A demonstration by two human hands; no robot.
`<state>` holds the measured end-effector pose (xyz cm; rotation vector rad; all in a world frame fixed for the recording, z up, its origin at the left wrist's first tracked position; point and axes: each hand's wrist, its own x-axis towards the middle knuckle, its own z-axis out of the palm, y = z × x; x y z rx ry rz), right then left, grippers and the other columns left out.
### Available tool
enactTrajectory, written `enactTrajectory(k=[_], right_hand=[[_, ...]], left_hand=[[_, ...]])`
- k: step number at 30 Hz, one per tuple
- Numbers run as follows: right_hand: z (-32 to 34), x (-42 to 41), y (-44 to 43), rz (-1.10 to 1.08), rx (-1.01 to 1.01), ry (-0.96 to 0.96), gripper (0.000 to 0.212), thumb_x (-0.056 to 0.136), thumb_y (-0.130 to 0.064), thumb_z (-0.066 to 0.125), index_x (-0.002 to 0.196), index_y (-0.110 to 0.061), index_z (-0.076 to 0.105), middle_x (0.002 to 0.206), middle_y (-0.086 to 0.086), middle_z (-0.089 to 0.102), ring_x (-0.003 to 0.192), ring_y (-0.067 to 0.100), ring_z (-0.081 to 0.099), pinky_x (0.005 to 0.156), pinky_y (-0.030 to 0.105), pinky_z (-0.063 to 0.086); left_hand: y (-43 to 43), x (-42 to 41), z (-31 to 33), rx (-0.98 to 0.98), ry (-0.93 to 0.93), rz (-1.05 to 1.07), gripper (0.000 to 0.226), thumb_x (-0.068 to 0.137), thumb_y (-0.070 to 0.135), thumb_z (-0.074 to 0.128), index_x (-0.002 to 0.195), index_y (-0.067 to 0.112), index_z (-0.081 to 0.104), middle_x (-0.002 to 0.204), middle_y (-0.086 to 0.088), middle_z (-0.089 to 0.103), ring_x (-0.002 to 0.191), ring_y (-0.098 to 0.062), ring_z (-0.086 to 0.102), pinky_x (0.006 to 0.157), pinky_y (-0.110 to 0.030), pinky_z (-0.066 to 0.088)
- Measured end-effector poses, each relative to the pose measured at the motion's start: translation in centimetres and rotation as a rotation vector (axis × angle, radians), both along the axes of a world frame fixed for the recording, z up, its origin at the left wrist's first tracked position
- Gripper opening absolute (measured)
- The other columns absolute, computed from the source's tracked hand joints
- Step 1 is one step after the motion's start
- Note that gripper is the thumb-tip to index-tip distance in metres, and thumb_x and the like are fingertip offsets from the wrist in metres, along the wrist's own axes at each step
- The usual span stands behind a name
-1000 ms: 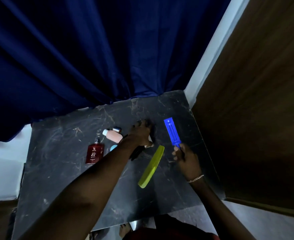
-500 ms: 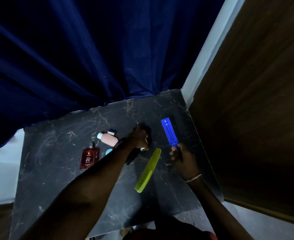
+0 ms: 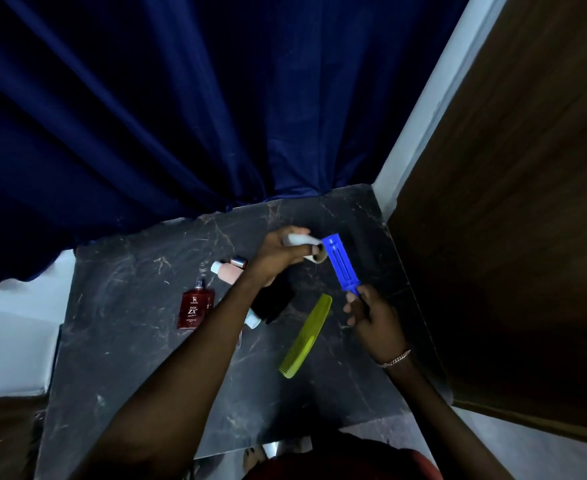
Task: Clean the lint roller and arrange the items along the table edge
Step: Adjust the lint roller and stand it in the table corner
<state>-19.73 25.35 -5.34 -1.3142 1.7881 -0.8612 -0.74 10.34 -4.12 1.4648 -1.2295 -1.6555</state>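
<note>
Lifted off the table (image 3: 119, 341) since before: lint roller (image 3: 304, 244), clutched in left hand (image 3: 278, 258). Blue comb (image 3: 340, 266) pinched by right hand (image 3: 375, 320), beside yellow comb (image 3: 307, 336).

A dark marble-patterned table (image 3: 119, 341) stood in dim light. Deep blue curtains (image 3: 181, 109) hung beyond the hands, a white wall strip (image 3: 423, 109) and brown wooden panel (image 3: 513, 202) to their right.

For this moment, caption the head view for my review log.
Left hand lifts a white roll beside the blue plastic lint roller gripped by the right hand.
</note>
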Motion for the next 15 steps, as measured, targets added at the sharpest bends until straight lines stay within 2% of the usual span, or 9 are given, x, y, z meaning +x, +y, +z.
enactTrajectory(k=[3,6,8,12,15], right_hand=[[1.5,0.5,0.7,0.07,-0.022,0.061,0.011,0.102,-0.022,0.052,0.104,-0.016,0.06,0.083,-0.002,0.071,0.066,0.006,0.062,0.073,0.035,0.055],[3.4,1.4,1.1,0.133,-0.087,0.139,0.018,0.102,-0.026,0.052,0.105,-0.011,0.061,0.085,0.0,0.072,0.075,0.014,0.068,0.074,0.038,0.055],[4.5,2.1,1.2,0.177,-0.118,0.183,0.021,0.101,-0.028,0.053,0.104,-0.01,0.062,0.086,0.004,0.071,0.08,0.022,0.069,0.075,0.039,0.054],[6.3,3.9,1.5,0.258,-0.125,0.236,0.021,0.102,-0.028,0.052,0.107,-0.011,0.061,0.086,0.007,0.068,0.082,0.025,0.066,0.074,0.036,0.052],[7.2,5.1,1.6,0.275,-0.147,0.29,0.024,0.102,-0.03,0.052,0.111,-0.01,0.062,0.083,0.01,0.069,0.078,0.029,0.066,0.068,0.03,0.047]], left_hand=[[1.3,1.5,1.0,0.036,0.212,0.092,0.036,0.081,0.006,0.083,0.11,0.024,0.074,0.111,-0.007,0.073,0.108,-0.023,0.071,0.101,-0.044,0.058],[2.8,3.1,1.8,0.009,0.348,0.149,0.038,0.079,0.009,0.083,0.113,0.022,0.073,0.115,-0.007,0.073,0.11,-0.021,0.072,0.101,-0.041,0.058],[3.6,4.0,2.1,-0.015,0.399,0.191,0.038,0.078,0.013,0.084,0.114,0.021,0.073,0.118,-0.009,0.072,0.111,-0.02,0.071,0.099,-0.038,0.059],[4.6,6.1,3.0,-0.067,0.405,0.322,0.03,0.085,0.029,0.077,0.112,0.017,0.073,0.115,-0.008,0.073,0.109,-0.022,0.07,0.09,-0.034,0.062],[5.0,7.5,3.6,-0.103,0.39,0.391,0.019,0.092,0.026,0.073,0.109,0.018,0.074,0.113,-0.005,0.074,0.104,-0.018,0.072,0.082,-0.029,0.062]])
